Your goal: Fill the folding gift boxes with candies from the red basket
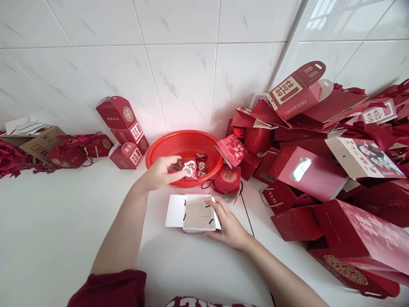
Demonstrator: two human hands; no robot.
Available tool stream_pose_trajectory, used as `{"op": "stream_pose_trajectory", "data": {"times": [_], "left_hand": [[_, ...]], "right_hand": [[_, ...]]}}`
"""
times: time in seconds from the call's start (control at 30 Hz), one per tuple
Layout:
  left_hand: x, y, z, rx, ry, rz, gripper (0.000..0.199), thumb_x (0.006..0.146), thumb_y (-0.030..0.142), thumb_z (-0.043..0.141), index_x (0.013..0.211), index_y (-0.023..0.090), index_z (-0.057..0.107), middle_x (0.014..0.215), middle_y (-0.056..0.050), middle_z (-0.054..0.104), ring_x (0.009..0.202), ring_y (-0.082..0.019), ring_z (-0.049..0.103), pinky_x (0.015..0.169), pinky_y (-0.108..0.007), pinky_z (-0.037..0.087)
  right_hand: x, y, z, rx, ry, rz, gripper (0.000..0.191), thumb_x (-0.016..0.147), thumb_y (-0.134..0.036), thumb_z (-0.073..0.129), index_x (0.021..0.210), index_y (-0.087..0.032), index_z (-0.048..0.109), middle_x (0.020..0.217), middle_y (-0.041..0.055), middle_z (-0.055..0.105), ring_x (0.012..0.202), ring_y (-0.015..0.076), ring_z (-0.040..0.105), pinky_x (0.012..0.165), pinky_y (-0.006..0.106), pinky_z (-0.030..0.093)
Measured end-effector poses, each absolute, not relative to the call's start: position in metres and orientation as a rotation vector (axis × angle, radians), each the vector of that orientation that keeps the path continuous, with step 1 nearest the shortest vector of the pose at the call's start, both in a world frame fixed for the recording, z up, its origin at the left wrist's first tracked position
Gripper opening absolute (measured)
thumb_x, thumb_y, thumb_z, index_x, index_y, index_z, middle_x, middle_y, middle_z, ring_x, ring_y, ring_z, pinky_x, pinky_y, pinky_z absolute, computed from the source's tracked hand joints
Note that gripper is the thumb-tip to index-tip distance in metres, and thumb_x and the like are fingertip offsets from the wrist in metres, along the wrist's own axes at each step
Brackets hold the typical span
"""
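Note:
My left hand (162, 172) is closed on a small red wrapped packet (189, 169) with a white patch and dark lettering, held over the near rim of the red plastic basket (153, 149). Similar packets (201, 165) lie inside the basket. My right hand (228, 224) grips the right side of a white box (191, 230), thumb outside and fingers over its edge. The box stands open on the table, one flap (175, 211) folded out to the left. Short black marks or strips show inside on its greyish bottom; what they are I cannot tell.
Red gift boxes (306, 170) pile up high on the right. A small stack of red boxes (124, 132) stands left of the basket by the tiled wall (179, 85). Farther left are red bags (76, 151) and a cardboard box (43, 143). One red box (227, 179) touches the basket's right side.

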State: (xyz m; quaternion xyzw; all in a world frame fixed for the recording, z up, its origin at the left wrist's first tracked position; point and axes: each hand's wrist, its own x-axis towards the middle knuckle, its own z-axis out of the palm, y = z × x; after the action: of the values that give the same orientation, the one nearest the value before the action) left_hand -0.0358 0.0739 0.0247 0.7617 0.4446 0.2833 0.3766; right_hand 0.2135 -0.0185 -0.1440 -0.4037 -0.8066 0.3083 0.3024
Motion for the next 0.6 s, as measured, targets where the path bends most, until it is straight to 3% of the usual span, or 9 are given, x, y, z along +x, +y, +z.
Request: {"op": "stream_pose_trajectory", "data": {"times": [0.17,0.37,0.6], "left_hand": [[-0.026,0.032,0.031,1.78,0.978,0.734,0.024,0.089,0.033,0.063,0.108,0.019,0.06,0.104,-0.007,0.071,0.097,-0.021,0.07,0.082,-0.032,0.059],[-0.025,0.04,0.022,1.64,1.034,0.767,0.025,0.09,0.041,0.064,0.102,0.019,0.062,0.082,-0.003,0.069,0.066,-0.014,0.069,0.061,-0.025,0.06],[-0.035,0.037,0.025,1.683,0.938,0.563,0.028,0.089,0.036,0.067,0.113,0.021,0.07,0.082,-0.004,0.075,0.069,-0.016,0.071,0.06,-0.024,0.056]], "right_hand": [[0.214,-0.019,-0.15,-1.078,-2.122,0.815,0.085,0.079,-0.048,0.076,0.148,-0.028,0.03,0.16,0.0152,0.021,0.147,0.0319,0.029,0.115,0.047,0.038],[0.214,-0.018,-0.151,-1.051,-2.131,0.782,0.084,0.08,-0.049,0.075,0.147,-0.028,0.03,0.16,0.0151,0.022,0.148,0.0322,0.028,0.116,0.047,0.035],[0.214,-0.016,-0.152,-1.012,-2.117,0.755,0.084,0.08,-0.05,0.075,0.148,-0.028,0.03,0.156,0.014,0.027,0.147,0.0318,0.029,0.117,0.047,0.034]]}}
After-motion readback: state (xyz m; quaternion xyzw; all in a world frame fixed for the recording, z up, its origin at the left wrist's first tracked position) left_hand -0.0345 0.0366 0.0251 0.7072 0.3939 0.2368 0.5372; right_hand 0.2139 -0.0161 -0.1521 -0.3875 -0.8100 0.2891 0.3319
